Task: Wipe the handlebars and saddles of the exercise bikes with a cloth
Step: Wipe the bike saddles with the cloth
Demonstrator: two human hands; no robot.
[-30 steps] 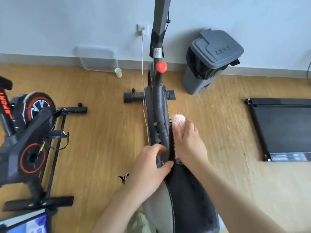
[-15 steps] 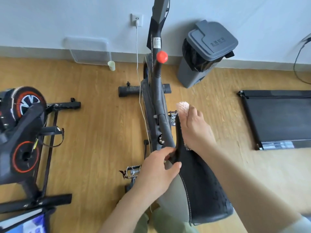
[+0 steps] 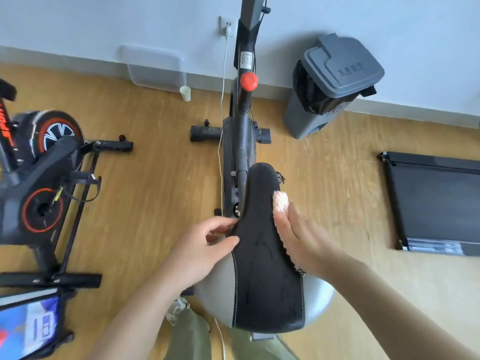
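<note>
The black and grey saddle (image 3: 262, 255) of the middle exercise bike (image 3: 240, 141) fills the lower centre. My left hand (image 3: 200, 250) grips the saddle's left edge, thumb on top. My right hand (image 3: 301, 237) presses a pink fluffy cloth (image 3: 281, 201) flat against the saddle's right side. The cloth pokes out past my fingertips. Damp streaks show on the black top. A red knob (image 3: 248, 81) sits on the frame ahead; the handlebars are out of view.
A second bike (image 3: 44, 183) with orange-rimmed wheels stands at the left. A grey lidded bin (image 3: 330, 84) stands by the wall at the right, a black treadmill (image 3: 436, 201) further right. A white cable (image 3: 223, 100) runs from a wall socket.
The view has shifted so the saddle's top faces me. My right hand slid with the cloth back along the saddle's right side, away from the nose. My left hand still holds the left edge.
</note>
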